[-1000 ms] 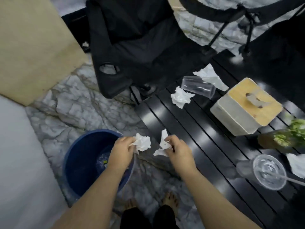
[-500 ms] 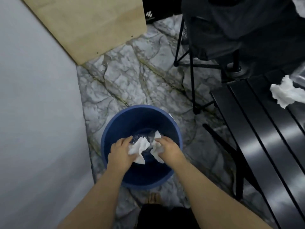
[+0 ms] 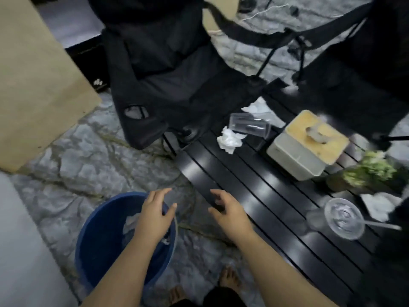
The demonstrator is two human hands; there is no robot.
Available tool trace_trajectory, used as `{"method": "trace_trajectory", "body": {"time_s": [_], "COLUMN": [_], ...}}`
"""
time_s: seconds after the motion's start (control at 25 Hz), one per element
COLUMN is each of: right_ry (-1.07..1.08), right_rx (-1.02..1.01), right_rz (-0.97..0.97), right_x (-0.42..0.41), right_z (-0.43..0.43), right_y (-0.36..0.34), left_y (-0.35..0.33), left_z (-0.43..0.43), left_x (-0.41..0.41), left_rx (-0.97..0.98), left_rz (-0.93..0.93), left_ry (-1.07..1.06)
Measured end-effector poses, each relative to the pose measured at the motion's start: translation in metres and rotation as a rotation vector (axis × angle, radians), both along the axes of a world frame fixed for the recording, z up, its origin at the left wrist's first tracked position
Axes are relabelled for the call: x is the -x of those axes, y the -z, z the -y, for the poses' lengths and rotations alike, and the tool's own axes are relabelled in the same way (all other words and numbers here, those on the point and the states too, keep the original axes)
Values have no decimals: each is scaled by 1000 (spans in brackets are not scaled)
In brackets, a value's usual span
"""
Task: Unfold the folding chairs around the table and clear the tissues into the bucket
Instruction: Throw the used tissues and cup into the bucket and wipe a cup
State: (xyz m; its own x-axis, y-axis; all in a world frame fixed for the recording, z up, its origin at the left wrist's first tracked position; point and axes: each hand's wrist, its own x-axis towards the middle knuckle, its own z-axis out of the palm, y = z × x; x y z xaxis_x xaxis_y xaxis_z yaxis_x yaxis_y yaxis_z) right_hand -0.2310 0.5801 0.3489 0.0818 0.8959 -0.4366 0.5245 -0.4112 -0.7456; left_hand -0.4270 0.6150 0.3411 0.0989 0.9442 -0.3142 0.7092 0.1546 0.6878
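Blue round plastic bucket (image 3: 97, 235) stands on the marbled floor at lower left of the frame, just beside the near corner of the black slatted metal table (image 3: 254, 196). White dumped tissues (image 3: 131, 220) lie inside it, partly hidden by the left hand.

Change: 0.5 s earlier each hand held 1 tissue over the bucket mouth. Both hands are now empty. The left hand (image 3: 155, 218) hovers above the bucket rim, fingers spread and relaxed, gripping nothing. The right hand (image 3: 230, 216) sits over the table corner, fingers loosely extended, also gripping nothing. The view has swung from the bucket back to the table.

Meaning for the task: 2 tissues are judged deposited. 3 remain on the table:
- 1 crumpled white tissue (image 3: 230, 140) at frame centre, just beside the overturned clear plastic cup (image 3: 250, 126).
- 1 flatter white tissue (image 3: 256, 107) behind that cup.
- 1 white tissue at the right edge (image 3: 378, 204), near the lidded clear cup (image 3: 344, 218).

The black fabric folding chair (image 3: 166, 85) at upper centre appears unfolded.

Probable next step: reach for the crumpled tissue without rolling the overturned cup.
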Motion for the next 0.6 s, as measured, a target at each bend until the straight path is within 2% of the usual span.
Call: {"method": "trace_trajectory", "body": {"time_s": [0.16, 0.36, 0.48, 0.6], "right_ry": [240, 570, 684, 688], "right_rx": [-3, -45, -61, -82], "right_rz": [17, 68, 91, 74], "right_x": [-81, -172, -231, -280], "right_z": [62, 158, 196, 204], "right_y": [-51, -78, -79, -68], "left_y": [-54, -77, -81, -73], "left_z": [-1, 37, 67, 85], "left_x": [-101, -219, -280, -318], "left_rx": [-78, -75, -78, -64], "left_rz": [58, 143, 179, 158], "left_ry": [300, 572, 672, 654]}}
